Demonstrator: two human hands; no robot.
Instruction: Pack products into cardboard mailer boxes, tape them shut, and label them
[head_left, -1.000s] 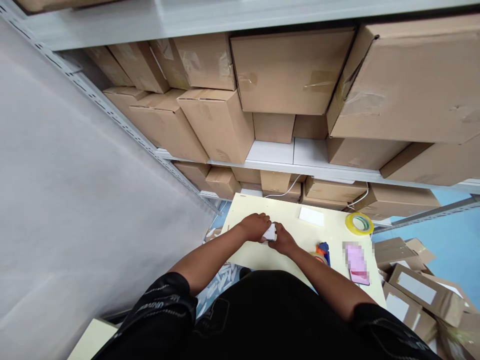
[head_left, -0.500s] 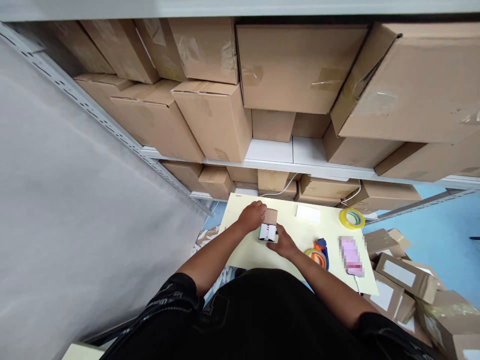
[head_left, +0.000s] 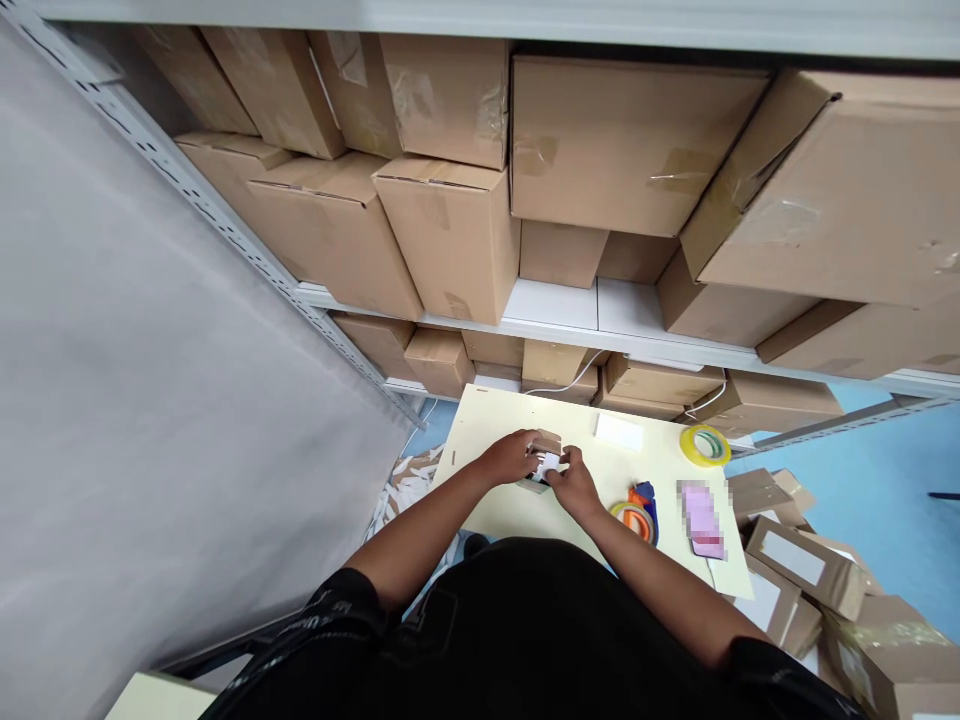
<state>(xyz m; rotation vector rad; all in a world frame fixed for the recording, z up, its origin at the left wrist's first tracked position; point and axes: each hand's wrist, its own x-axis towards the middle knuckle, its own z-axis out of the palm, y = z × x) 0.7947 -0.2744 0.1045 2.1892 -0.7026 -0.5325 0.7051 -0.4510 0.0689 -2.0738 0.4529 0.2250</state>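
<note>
A small cardboard box (head_left: 550, 437) sits on the pale yellow table (head_left: 499, 515), with white contents or flaps (head_left: 550, 462) showing at its top. My left hand (head_left: 514, 458) grips the box's left side, its fingers reaching over the top. My right hand (head_left: 576, 484) is closed against the right side, with the thumb at the white part. Fingers cover much of the box, so I cannot tell whether the white part is a flap or something inside.
On the table lie a white box (head_left: 619, 431), a yellow tape roll (head_left: 705, 446), an orange and blue tape dispenser (head_left: 643, 505) and a pink phone-like item (head_left: 703, 520). Shelves (head_left: 559, 305) of cartons stand behind. Cartons (head_left: 806, 555) are piled at the right; a grey wall (head_left: 187, 420) is left.
My left hand has come down from the box's far left corner onto its top and side. My right thumb has moved up onto the white part. The camera view has shifted slightly.
</note>
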